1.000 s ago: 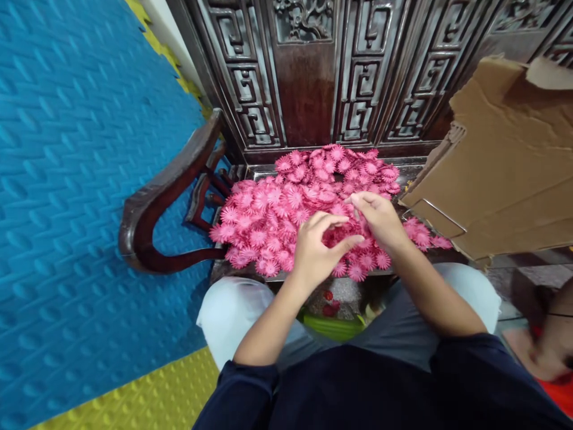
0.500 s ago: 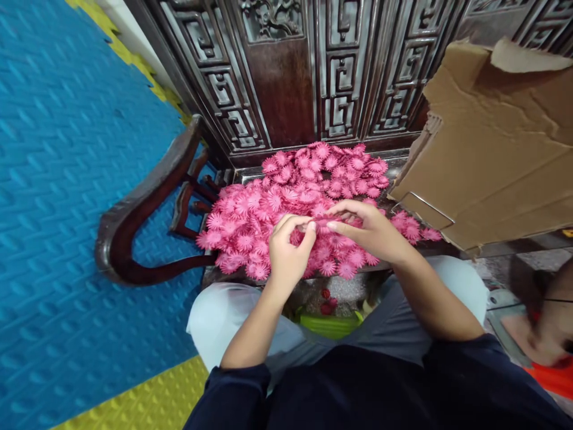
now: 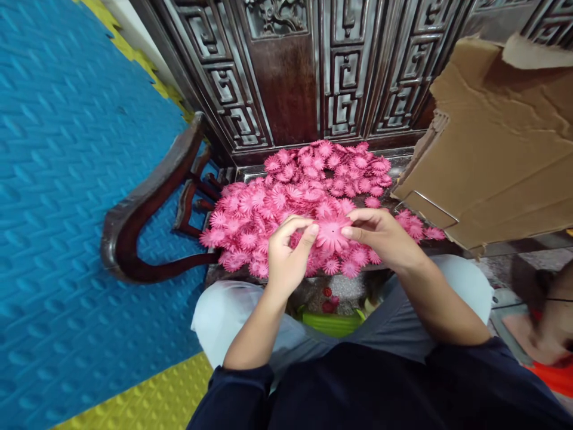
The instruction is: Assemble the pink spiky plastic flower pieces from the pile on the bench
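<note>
Between my two hands is a pink artificial flower (image 3: 332, 234), its many-petalled face turned up toward me with a small dark hole at the centre. My left hand (image 3: 290, 251) pinches its left edge between thumb and fingers. On the opposite edge, my right hand (image 3: 380, 236) grips the petals the same way. Below and behind them spreads a large heap of similar pink flowers (image 3: 250, 209) on the dark wooden bench seat. Whether the held piece is one layer or several stacked together, I cannot tell.
A curved wooden armrest (image 3: 134, 239) borders the left, beside blue floor matting (image 3: 58, 209). Carved back panels (image 3: 289, 89) rise behind the heap. Torn cardboard (image 3: 496, 149) stands at right, with a metal wire loop (image 3: 434, 206). A green stool (image 3: 333, 323) shows between my knees. Another person's arm (image 3: 553, 310) is far right.
The flower in my hands has tilted from nearly edge-on to face-up, so its petals now show. My right hand has shifted slightly right, and the whole view has moved a little.
</note>
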`<state>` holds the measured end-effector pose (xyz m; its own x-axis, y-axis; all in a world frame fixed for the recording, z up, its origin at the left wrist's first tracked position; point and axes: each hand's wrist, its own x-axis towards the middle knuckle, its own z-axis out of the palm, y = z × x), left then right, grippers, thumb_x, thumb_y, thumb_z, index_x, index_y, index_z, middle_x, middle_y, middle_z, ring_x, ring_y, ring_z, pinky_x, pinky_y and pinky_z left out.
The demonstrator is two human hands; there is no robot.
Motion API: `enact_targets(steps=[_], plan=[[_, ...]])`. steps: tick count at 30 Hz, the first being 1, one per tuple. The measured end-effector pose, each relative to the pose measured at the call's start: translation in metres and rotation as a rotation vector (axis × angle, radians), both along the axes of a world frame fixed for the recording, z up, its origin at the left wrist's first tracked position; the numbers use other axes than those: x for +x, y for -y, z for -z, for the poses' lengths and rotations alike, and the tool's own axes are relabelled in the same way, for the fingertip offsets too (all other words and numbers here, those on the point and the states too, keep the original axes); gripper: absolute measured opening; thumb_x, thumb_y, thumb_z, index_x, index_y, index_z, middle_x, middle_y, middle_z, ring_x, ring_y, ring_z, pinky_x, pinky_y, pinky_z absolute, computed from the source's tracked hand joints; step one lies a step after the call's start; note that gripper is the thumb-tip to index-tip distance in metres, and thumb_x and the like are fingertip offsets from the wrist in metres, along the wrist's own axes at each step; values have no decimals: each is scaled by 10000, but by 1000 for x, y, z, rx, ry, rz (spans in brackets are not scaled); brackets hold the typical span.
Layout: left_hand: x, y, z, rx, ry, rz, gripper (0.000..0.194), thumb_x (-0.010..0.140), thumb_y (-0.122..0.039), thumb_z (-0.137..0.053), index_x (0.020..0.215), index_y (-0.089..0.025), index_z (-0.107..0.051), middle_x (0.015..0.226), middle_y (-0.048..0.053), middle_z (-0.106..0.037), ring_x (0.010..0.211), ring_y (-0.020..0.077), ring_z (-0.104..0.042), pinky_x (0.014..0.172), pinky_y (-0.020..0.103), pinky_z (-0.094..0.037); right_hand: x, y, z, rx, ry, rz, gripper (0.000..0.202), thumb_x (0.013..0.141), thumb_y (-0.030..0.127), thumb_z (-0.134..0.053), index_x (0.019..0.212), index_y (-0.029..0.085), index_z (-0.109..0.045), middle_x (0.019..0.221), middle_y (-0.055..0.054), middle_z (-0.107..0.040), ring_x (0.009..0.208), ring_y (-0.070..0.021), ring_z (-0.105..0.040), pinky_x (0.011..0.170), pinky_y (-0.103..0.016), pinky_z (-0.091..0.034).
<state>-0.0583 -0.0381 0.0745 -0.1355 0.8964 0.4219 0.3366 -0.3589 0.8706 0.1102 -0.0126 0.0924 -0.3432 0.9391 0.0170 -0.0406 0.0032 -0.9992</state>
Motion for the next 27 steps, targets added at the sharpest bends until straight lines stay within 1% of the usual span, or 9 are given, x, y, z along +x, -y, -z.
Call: enact_targets(steps=[2, 4, 8, 12, 15, 18, 21, 23, 27], plan=[[1, 0, 1, 11, 21, -25, 164, 823, -336, -566, 777, -192, -629, 747, 9, -631, 732, 123, -593, 688, 256, -475, -2, 1, 4, -111, -107, 12, 224, 589, 397, -766, 660, 216, -655, 651, 28, -611, 606, -101, -523, 623, -264, -442], [2, 1, 2, 69, -13, -84, 138, 822, -313, -573, 787, -197, -638, 769, 8, -643, 768, 122, -599, 729, 260, -475, -5, 2, 7, -189, -184, 24, 241, 557, 401, -784, 677, 225, -672, 671, 24, -635, 618, -100, -544, 647, -268, -459], [1, 3, -1, 139, -84, -172, 117, 809, -286, -589, 763, -198, -651, 740, 1, -641, 743, 119, -592, 723, 265, -470, -8, 3, 8, -272, -246, 43, 266, 524, 350, -808, 728, 233, -684, 698, 29, -652, 645, -102, -565, 686, -280, -471], [0, 3, -3, 96, -41, -165, 146, 816, -310, -573, 756, -195, -642, 716, 0, -621, 715, 116, -580, 690, 257, -466, -11, 5, 5, -210, -170, 54, 188, 572, 313, -781, 638, 210, -638, 635, 45, -604, 618, -91, -534, 669, -267, -458], [0, 2, -3, 64, -1, -154, 147, 818, -316, -566, 767, -196, -635, 732, 1, -619, 720, 115, -581, 690, 252, -464, -10, 6, 2, -112, -78, 61, 215, 592, 338, -768, 613, 198, -605, 612, 45, -568, 595, -87, -499, 614, -246, -435], [1, 3, -1, 61, 12, -174, 142, 819, -311, -560, 775, -197, -631, 740, 2, -621, 719, 115, -582, 690, 250, -462, -9, 7, -2, -44, 37, -25, 248, 632, 371, -737, 587, 185, -580, 567, 51, -510, 548, -77, -440, 551, -230, -385], [3, 3, 1, 42, 19, -178, 145, 821, -309, -554, 783, -191, -628, 747, 5, -632, 707, 111, -583, 680, 242, -464, -8, 8, -4, -10, 112, -102, 242, 689, 367, -692, 592, 177, -580, 559, 54, -489, 529, -70, -407, 538, -229, -358], [4, 2, 2, 30, 28, -173, 142, 820, -303, -554, 786, -186, -626, 745, 5, -637, 692, 105, -578, 669, 233, -466, -8, 8, -4, -1, 121, -101, 230, 704, 356, -681, 601, 174, -585, 566, 53, -494, 532, -70, -407, 542, -229, -353], [3, 1, 0, 8, 58, -197, 126, 816, -288, -557, 790, -182, -621, 738, 2, -632, 678, 98, -575, 651, 221, -468, -8, 7, 0, -9, 83, -27, 182, 696, 329, -693, 637, 181, -608, 603, 44, -536, 566, -79, -448, 573, -236, -371]])
